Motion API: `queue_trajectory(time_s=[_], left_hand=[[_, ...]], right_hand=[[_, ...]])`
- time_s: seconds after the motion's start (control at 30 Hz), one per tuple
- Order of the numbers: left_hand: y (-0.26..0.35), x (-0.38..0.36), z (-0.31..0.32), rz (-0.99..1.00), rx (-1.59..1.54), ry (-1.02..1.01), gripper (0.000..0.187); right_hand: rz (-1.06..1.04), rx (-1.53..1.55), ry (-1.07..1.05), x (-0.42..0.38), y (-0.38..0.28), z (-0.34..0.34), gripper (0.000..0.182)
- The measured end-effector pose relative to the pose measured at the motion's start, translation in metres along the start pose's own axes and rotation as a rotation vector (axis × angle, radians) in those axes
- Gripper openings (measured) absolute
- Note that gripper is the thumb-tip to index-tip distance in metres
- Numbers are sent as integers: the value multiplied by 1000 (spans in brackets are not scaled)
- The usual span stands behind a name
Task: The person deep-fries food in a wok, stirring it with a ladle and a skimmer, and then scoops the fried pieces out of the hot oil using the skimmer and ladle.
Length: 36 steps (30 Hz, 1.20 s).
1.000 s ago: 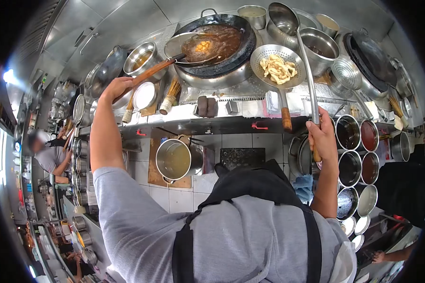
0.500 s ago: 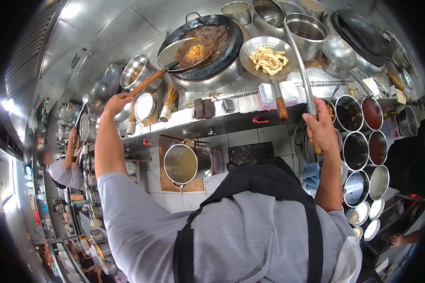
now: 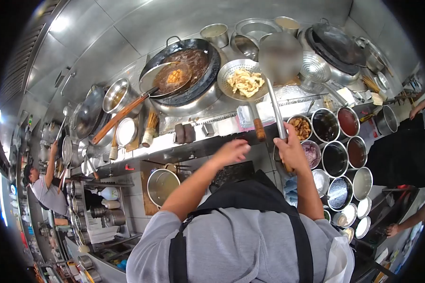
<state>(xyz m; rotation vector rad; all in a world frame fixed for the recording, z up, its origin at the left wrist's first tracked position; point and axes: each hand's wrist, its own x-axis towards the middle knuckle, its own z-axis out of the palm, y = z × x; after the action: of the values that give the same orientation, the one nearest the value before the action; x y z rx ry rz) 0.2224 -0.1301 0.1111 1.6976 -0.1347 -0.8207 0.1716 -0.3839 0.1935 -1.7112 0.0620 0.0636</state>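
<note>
My left hand [image 3: 232, 153] is off the strainer handle, above the floor just in front of the counter edge, slightly blurred, with its fingers apart and nothing held. The wire strainer [image 3: 172, 79] with orange-brown pieces rests over the wok [image 3: 198, 59] of dark liquid, its wooden handle reaching to the lower left. My right hand [image 3: 291, 150] is closed on the long ladle [image 3: 274, 101], whose bowl end is blurred near the back pots. A perforated strainer [image 3: 226, 78] holding pale fried strips [image 3: 245, 83] sits right of the wok.
Round pots of sauces [image 3: 335, 159] and chopped ingredients stand at the right. A pot of cloudy liquid [image 3: 163, 186] is below the counter. Brushes [image 3: 149, 132] and folded cloths [image 3: 244, 115] lie along the counter edge. One co-worker [image 3: 49, 191] is at left; others' arms show at right.
My left hand has let go of the wire strainer's handle and moved right, toward my right hand. My view has shifted to the right. The ladle's bowl is now blurred.
</note>
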Motion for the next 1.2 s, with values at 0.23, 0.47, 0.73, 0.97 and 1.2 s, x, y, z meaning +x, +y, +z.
queue_trajectory(time_s=[0.23,0.47,0.73,0.97,1.2], left_hand=[[43,-34,-52,282,430,655,29],[107,-197,-293,-531,1652,1088,93],[90,-230,-349,-394,1606,810,58],[92,-234,-352,-360,1616,810,51],[86,-232,-360,-317,1622,814,51]], right_hand=[[-234,-397,-95,-18,-19,-9,63],[-134,-622,-443,23,-83,39,58],[-124,-873,-559,73,-95,103,62],[-203,-963,-497,109,-68,139,57],[-202,-956,-464,117,-72,166,55]])
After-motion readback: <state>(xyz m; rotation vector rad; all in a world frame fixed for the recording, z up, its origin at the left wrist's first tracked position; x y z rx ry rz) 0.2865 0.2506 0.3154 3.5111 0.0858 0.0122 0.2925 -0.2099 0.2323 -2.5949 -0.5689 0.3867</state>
